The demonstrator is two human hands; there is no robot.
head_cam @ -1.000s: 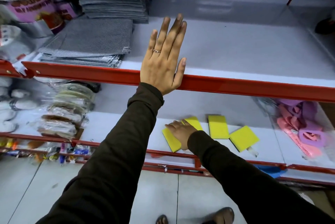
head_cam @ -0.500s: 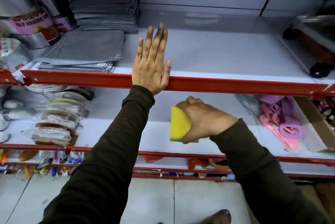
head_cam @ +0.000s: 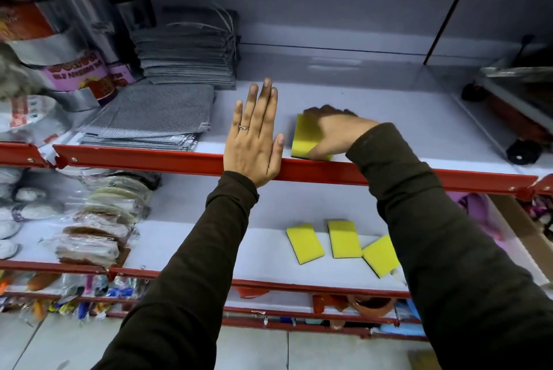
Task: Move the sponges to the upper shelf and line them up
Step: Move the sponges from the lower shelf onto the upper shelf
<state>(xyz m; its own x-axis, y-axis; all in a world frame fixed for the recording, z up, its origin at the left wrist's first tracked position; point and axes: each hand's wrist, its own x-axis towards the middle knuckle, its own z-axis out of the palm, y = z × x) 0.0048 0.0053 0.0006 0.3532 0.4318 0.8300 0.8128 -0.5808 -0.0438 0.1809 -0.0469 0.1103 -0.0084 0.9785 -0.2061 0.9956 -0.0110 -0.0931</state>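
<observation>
My right hand [head_cam: 332, 133] grips a yellow sponge [head_cam: 305, 137] with a dark underside and holds it flat on the upper shelf [head_cam: 404, 130], just behind the red front rail [head_cam: 323, 170]. My left hand [head_cam: 254, 136] lies flat and open on the shelf's front edge, directly left of that sponge, fingers pointing to the back. Three more yellow sponges [head_cam: 305, 243] [head_cam: 344, 238] [head_cam: 380, 256] lie on the lower shelf [head_cam: 209, 247]; my right forearm hides part of the rightmost one.
Stacks of grey cloths [head_cam: 155, 116] [head_cam: 187, 61] fill the upper shelf's left part, with foil-wrapped packs [head_cam: 71, 70] beyond them. Bagged scrubbers [head_cam: 98, 226] sit on the lower shelf's left. A dark wheeled item [head_cam: 520, 118] stands at the upper shelf's right end. Pink goods [head_cam: 478, 211] lie lower right.
My right hand lifted one sponge from the lower shelf and brought it up onto the upper shelf beside my left hand. The left hand stayed on the shelf edge.
</observation>
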